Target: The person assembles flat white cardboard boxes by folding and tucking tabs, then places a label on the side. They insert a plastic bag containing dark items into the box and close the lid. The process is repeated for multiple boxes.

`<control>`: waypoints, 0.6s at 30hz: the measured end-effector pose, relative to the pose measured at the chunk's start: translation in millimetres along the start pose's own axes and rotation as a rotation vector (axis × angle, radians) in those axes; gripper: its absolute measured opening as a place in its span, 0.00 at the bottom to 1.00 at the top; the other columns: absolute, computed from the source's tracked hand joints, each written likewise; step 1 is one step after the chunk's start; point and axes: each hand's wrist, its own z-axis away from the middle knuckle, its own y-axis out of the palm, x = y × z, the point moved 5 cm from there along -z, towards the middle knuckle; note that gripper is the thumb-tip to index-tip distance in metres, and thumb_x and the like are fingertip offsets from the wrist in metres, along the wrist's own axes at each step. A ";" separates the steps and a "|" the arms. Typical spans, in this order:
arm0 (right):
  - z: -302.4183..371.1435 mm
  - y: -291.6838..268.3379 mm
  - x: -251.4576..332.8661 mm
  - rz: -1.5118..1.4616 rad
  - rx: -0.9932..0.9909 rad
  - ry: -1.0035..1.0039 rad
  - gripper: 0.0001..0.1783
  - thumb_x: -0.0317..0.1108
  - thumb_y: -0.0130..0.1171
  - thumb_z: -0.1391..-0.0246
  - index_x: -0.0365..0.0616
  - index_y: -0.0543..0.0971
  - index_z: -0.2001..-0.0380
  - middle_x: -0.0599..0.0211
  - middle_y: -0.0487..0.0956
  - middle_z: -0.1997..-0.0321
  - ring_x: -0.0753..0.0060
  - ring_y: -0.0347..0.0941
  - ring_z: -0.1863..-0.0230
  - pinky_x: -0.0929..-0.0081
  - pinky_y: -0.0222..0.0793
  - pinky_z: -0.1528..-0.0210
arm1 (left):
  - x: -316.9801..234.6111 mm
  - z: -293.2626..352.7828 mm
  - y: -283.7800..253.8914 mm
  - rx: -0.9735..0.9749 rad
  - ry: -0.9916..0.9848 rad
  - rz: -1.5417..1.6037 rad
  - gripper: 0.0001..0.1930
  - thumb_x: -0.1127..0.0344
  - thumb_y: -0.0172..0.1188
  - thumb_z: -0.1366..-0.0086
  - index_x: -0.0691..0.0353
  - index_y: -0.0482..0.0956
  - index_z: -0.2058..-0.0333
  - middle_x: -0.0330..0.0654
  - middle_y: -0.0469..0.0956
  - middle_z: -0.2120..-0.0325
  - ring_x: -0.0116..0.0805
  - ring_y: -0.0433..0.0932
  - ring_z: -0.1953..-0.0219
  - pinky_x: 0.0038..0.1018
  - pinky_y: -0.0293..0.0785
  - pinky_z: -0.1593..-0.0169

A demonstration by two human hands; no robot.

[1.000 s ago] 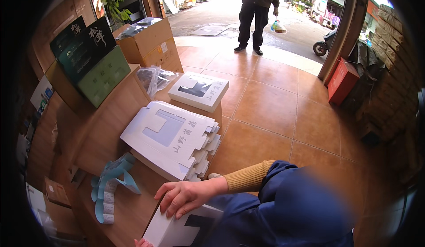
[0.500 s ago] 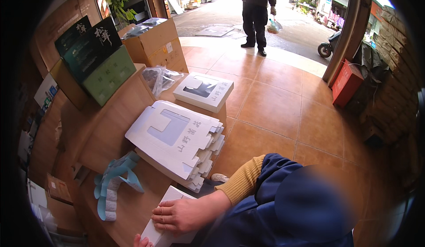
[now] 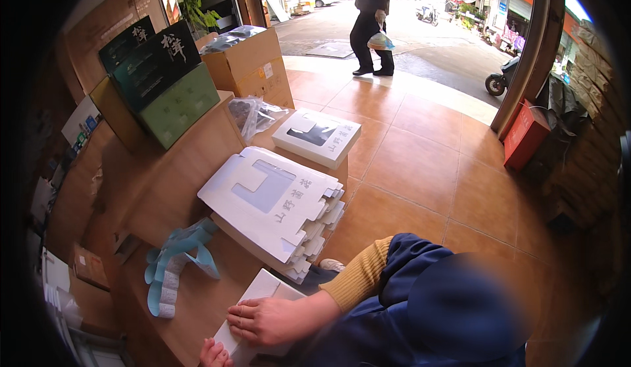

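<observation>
A small white cardboard box (image 3: 263, 288) lies on the brown table at the bottom of the view. My right hand (image 3: 266, 320) rests on its top with fingers stretched out nearly flat, the thumb hidden. At the box's lower left edge, the curled fingers of my left hand (image 3: 215, 354) grip it; the rest of that hand is cut off. Just beyond lies a stack of flat white carton blanks (image 3: 243, 170) with cut-out windows and notched tabs. Left of the box sits a curled strip of light blue and white labels (image 3: 167, 281).
A finished white window box (image 3: 322, 127) stands behind the stack, beside a clear plastic bag (image 3: 253, 117). Green boxes (image 3: 181, 107) and an open brown carton (image 3: 263, 61) are at the far left. A person (image 3: 373, 22) carrying a bag is in the doorway. A red box (image 3: 526, 134) stands right.
The view has swung slightly left. The person outside has turned sideways, and their bag has moved. More of my left hand's fingers show at the box edge; my right hand stays on the box.
</observation>
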 end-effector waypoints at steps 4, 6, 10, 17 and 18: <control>-17.8 15.0 16.7 -0.019 0.038 -0.018 0.26 0.39 0.52 0.51 0.26 0.75 0.55 0.42 0.76 0.49 0.44 0.72 0.44 0.56 0.68 0.41 | -4.8 -3.2 1.6 0.011 0.019 -0.027 0.05 0.73 0.56 0.33 0.69 0.78 0.63 0.53 0.80 0.60 0.55 0.78 0.54 0.44 0.74 0.48; -19.9 19.0 19.5 -0.018 0.114 -0.019 0.27 0.39 0.52 0.52 0.25 0.74 0.54 0.41 0.76 0.48 0.43 0.72 0.43 0.56 0.67 0.40 | -4.0 -0.2 -0.2 0.008 0.012 -0.037 0.07 0.71 0.56 0.33 0.69 0.78 0.63 0.54 0.80 0.60 0.54 0.78 0.55 0.43 0.75 0.49; -1.4 0.1 2.0 -0.026 0.106 0.024 0.26 0.38 0.51 0.48 0.25 0.73 0.52 0.40 0.75 0.46 0.45 0.71 0.42 0.58 0.68 0.40 | 8.0 13.2 -8.2 -0.063 -0.053 0.038 0.11 0.66 0.56 0.32 0.70 0.78 0.62 0.54 0.80 0.59 0.50 0.79 0.56 0.40 0.75 0.50; 41.8 -71.1 -49.1 0.011 0.193 0.257 0.28 0.44 0.59 0.43 0.31 0.72 0.48 0.46 0.75 0.45 0.49 0.74 0.45 0.62 0.73 0.45 | 33.1 21.9 -5.0 -0.149 -0.198 0.181 0.12 0.64 0.59 0.33 0.68 0.77 0.59 0.50 0.80 0.58 0.43 0.77 0.52 0.36 0.71 0.46; 45.8 -77.0 -57.1 -0.085 0.213 0.362 0.32 0.47 0.62 0.45 0.32 0.71 0.47 0.48 0.76 0.45 0.50 0.75 0.46 0.62 0.74 0.47 | 36.6 21.3 -4.5 -0.187 -0.229 0.283 0.11 0.63 0.62 0.35 0.66 0.78 0.65 0.48 0.80 0.61 0.46 0.76 0.49 0.42 0.66 0.40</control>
